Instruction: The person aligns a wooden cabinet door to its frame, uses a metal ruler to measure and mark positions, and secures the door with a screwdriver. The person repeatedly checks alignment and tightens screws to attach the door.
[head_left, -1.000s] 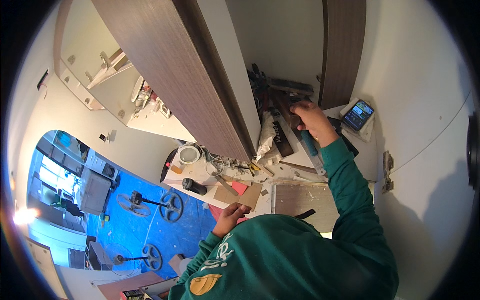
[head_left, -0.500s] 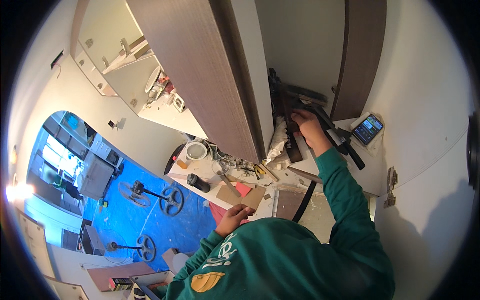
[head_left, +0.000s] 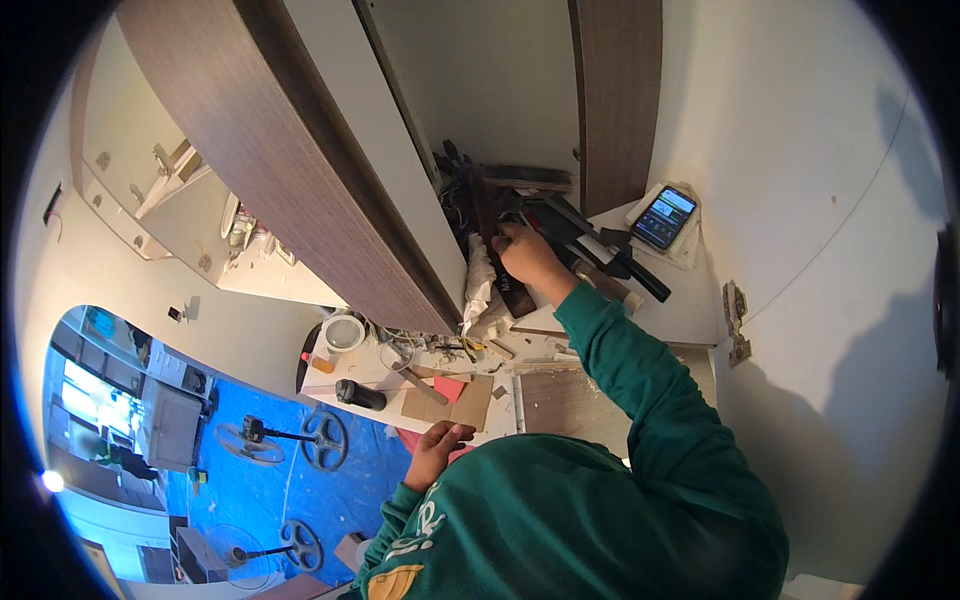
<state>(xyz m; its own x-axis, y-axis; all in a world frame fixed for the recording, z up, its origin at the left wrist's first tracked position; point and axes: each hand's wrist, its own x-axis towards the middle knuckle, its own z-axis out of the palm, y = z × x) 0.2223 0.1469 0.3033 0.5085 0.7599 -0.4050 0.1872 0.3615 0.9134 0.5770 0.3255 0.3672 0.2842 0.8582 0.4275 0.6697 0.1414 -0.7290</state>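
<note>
My right hand (head_left: 530,258) reaches into an open cabinet, its fingers closed at the lower end of a dark brown strip (head_left: 484,205). Exactly what that strip is I cannot tell. Around the hand lie a crumpled white bag (head_left: 480,285), a dark box (head_left: 513,295) and a heap of dark tools (head_left: 570,225), with a long black bar (head_left: 640,275) to the right. My left hand (head_left: 437,447) hovers before my body by a piece of cardboard (head_left: 470,405); its fingers are curled in, and nothing shows in them.
A brown cabinet door edge (head_left: 300,170) juts out at left. On the shelf at right lies a lit phone (head_left: 665,217). The worktop holds a black bottle (head_left: 360,394), a red paper piece (head_left: 449,388) and a round white fixture (head_left: 344,333). Blue sheeting (head_left: 370,490) covers the floor.
The view has turned, so the cabinet and worktop sit further left in it. My right hand remains among the tools at the strip; my left hand stays low before my body.
</note>
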